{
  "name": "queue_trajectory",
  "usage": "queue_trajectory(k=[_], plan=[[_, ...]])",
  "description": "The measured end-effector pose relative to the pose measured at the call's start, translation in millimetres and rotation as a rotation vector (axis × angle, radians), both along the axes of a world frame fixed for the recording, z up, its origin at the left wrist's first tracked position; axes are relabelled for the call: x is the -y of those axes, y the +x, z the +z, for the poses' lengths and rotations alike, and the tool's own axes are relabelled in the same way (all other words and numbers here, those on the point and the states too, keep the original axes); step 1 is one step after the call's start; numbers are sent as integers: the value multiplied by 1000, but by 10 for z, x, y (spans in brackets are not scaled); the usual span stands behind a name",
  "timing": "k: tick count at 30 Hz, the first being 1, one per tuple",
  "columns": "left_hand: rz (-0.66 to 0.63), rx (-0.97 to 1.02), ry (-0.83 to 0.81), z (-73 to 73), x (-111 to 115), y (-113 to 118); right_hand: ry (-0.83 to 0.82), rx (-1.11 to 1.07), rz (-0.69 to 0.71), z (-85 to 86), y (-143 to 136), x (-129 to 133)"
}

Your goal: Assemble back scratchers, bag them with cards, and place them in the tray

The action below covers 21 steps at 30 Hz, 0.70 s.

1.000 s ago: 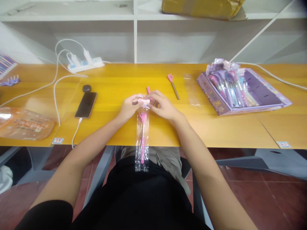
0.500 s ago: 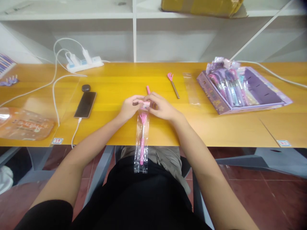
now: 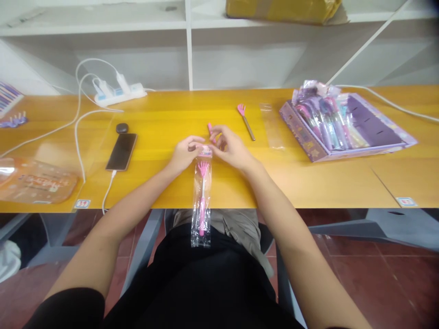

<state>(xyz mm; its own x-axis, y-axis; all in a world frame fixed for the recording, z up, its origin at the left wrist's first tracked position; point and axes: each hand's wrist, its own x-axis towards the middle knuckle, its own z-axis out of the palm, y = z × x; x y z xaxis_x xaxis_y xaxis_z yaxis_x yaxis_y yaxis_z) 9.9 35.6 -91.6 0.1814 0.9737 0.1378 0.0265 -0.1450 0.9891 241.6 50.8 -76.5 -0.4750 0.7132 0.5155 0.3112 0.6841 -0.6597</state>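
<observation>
A clear plastic bag with a pink header lies over the table's front edge and down across my lap. Inside it is a pink hand-shaped back scratcher with a metal shaft. My left hand pinches the header's left end. At the right end, my right hand has its thumb on the header, with the index finger raised and bent. Just behind the fingers lies a pink handle, partly hidden by my right hand. An unbagged back scratcher rests farther right.
A flat clear bag lies beside a purple box of bagged items at the right. To the left are a phone on a cable, a small black case, a power strip and an orange pouch. White shelving stands behind.
My right hand's fingers have lifted and spread a little from the header, its thumb staying there. My left hand keeps its pinch. The view has shifted slightly.
</observation>
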Motion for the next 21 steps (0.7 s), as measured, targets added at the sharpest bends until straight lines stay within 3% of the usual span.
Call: queue_trajectory(k=[6, 12, 21], plan=[[-23, -33, -17, -42, -18, 7, 105, 2, -27, 43, -49, 19], [-129, -86, -93, -77, -25, 4, 113, -72, -186, 16, -43, -5], [-90, 56, -114, -54, -8, 31, 47, 29, 11, 41, -21, 12]])
